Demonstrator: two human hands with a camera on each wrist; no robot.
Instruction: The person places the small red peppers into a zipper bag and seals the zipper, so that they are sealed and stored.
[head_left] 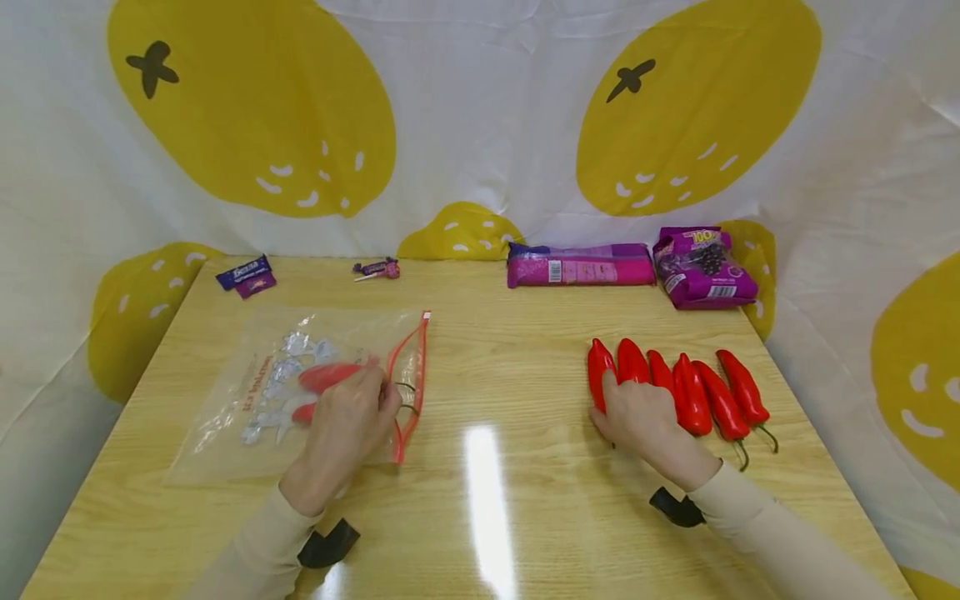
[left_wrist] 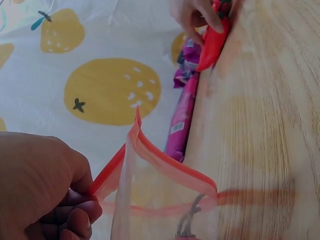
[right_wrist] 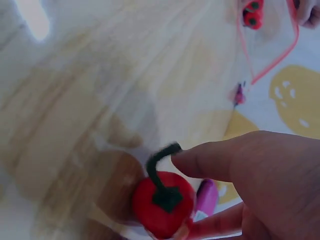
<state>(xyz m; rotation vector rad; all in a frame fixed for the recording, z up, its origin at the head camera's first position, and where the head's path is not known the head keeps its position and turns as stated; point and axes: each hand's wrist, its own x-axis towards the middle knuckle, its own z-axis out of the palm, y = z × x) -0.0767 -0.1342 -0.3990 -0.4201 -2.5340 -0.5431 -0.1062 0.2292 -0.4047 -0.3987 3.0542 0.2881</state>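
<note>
A clear zip bag with a red-orange seal lies on the left of the table. Inside it are two red chili peppers, their stems toward the open mouth. My left hand pinches the upper side of the bag's mouth and holds it raised, as the left wrist view shows. On the right, my right hand grips the leftmost red pepper of a row. In the right wrist view its thumb is by the green stem and a finger touches the side. Several more red peppers lie alongside.
A long purple packet and a bulky purple bag stand along the back edge. Small wrapped candies lie at the back left, with a lollipop further right. A patterned cloth hangs behind the table.
</note>
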